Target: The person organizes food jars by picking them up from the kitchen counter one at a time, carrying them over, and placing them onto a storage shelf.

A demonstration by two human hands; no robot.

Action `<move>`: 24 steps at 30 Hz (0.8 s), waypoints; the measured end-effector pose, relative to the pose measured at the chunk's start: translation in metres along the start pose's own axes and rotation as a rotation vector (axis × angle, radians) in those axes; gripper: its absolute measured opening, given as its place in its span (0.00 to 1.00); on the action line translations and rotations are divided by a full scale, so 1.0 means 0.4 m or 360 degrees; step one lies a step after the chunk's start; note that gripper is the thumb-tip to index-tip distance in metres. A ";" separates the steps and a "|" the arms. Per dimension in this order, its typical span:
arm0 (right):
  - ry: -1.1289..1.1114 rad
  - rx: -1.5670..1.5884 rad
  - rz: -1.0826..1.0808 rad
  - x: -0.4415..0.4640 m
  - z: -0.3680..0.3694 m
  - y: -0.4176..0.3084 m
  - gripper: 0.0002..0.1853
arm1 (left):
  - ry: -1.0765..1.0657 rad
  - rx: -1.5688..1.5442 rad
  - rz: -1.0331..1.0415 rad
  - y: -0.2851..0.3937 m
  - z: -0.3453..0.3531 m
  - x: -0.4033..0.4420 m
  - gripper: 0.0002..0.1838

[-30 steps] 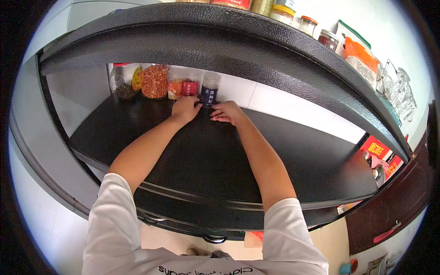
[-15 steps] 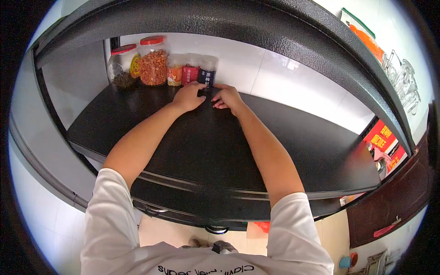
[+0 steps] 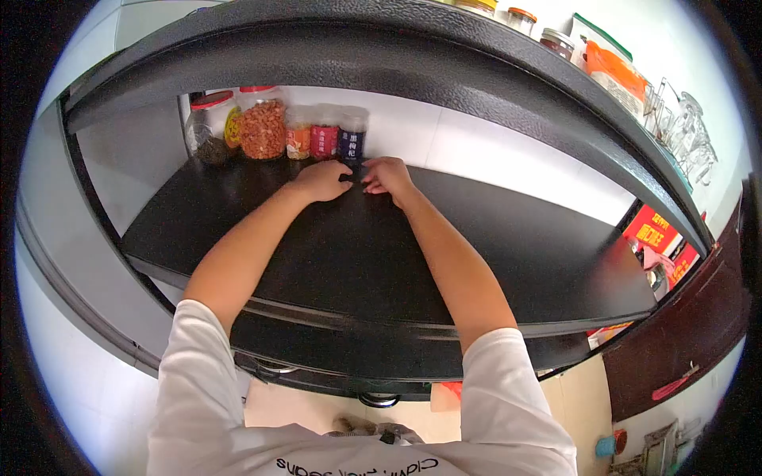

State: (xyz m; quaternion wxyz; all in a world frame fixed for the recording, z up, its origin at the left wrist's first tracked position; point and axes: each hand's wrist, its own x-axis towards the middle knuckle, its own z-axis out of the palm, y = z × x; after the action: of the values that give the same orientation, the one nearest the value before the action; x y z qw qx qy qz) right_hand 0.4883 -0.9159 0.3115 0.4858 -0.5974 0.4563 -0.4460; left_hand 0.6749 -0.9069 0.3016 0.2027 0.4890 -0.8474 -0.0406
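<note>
Shelf (image 3: 357, 254), left hand (image 3: 324, 181), right hand (image 3: 388, 178) (both curled)

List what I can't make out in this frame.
All in the head view:
- Whether left hand or right hand touches the blue jar: fingertips too small and blurred.
- Nut jar top: hidden by upper shelf.
- Shirt lettering: cut by bottom edge.
</note>
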 end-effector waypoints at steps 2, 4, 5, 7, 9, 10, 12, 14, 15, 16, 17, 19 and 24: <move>-0.0083 -0.0067 0.0018 -0.006 -0.005 -0.013 0.15 | -0.0129 0.0146 0.0120 0.030 -0.029 -0.016 0.24; -0.0156 -0.0098 -0.0079 -0.040 -0.003 -0.006 0.12 | -0.0371 0.0356 -0.0015 0.143 -0.068 -0.055 0.23; -0.0183 -0.0153 -0.0064 -0.067 0.001 -0.013 0.12 | -0.0498 0.0458 -0.0077 0.198 -0.080 -0.079 0.22; -0.0216 -0.0243 -0.0006 -0.158 0.013 -0.047 0.12 | -0.0481 0.0476 0.0045 0.267 -0.066 -0.139 0.20; -0.0116 -0.0459 -0.0173 -0.257 0.003 -0.072 0.10 | -0.0460 0.0383 0.0104 0.336 -0.075 -0.193 0.19; -0.0013 -0.0576 -0.0383 -0.302 -0.008 -0.062 0.10 | -0.0347 0.0134 0.0092 0.380 -0.075 -0.226 0.17; 0.0188 -0.0659 -0.0669 -0.420 -0.027 -0.082 0.09 | -0.0131 -0.0505 0.0181 0.446 -0.036 -0.281 0.16; 0.0467 -0.0735 -0.1229 -0.533 -0.032 -0.095 0.08 | 0.0167 -0.1269 0.0295 0.518 0.054 -0.354 0.14; 0.0512 -0.0779 -0.1438 -0.594 -0.039 -0.102 0.08 | 0.0282 -0.1704 0.0335 0.568 0.093 -0.396 0.12; 0.0487 -0.0890 -0.1504 -0.670 -0.043 -0.119 0.08 | 0.0267 -0.1708 0.0256 0.607 0.102 -0.442 0.13; 0.0462 -0.1002 -0.1565 -0.744 -0.051 -0.132 0.08 | 0.0215 -0.2212 -0.0095 0.676 0.125 -0.493 0.18; 0.0281 -0.0852 -0.1904 -0.852 -0.059 -0.116 0.09 | 0.0088 -0.3235 -0.0166 0.821 0.203 -0.574 0.22; -0.0213 -0.0763 -0.1717 -1.111 -0.074 -0.073 0.08 | -0.1193 -0.3145 -0.0354 1.043 0.497 -0.776 0.19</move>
State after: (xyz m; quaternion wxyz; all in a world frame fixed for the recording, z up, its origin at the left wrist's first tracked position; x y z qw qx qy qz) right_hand 0.3799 -0.4828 0.3044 0.0697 -0.8648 0.1446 -0.4757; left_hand 0.3962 -0.4541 0.1367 0.2311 0.1383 -0.3971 -0.8774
